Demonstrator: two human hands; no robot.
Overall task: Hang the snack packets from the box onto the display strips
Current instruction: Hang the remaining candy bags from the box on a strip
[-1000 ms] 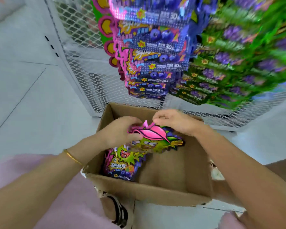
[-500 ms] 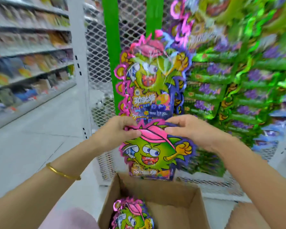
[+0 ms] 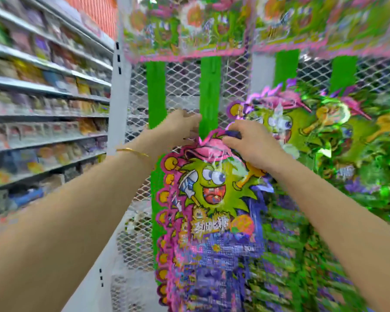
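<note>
I hold a snack packet [image 3: 212, 188], green cartoon face with a pink cap, up against a green display strip [image 3: 210, 95] on the wire mesh panel. My left hand [image 3: 178, 127] pinches the packet's top left edge beside the strip. My right hand [image 3: 248, 143] grips the pink top at its right. Below it several like packets [image 3: 212, 266] hang down the same strip. The box is out of view.
More green strips [image 3: 155, 91] hang on the mesh panel [image 3: 182, 86]; those on the right carry packets [image 3: 324, 136]. A pink-edged header board [image 3: 189, 52] runs above. Store shelves [image 3: 43, 109] with goods line the left side.
Both hands have lifted the packet from above the box up to the strip. The view has tilted up, so the box has left the frame.
</note>
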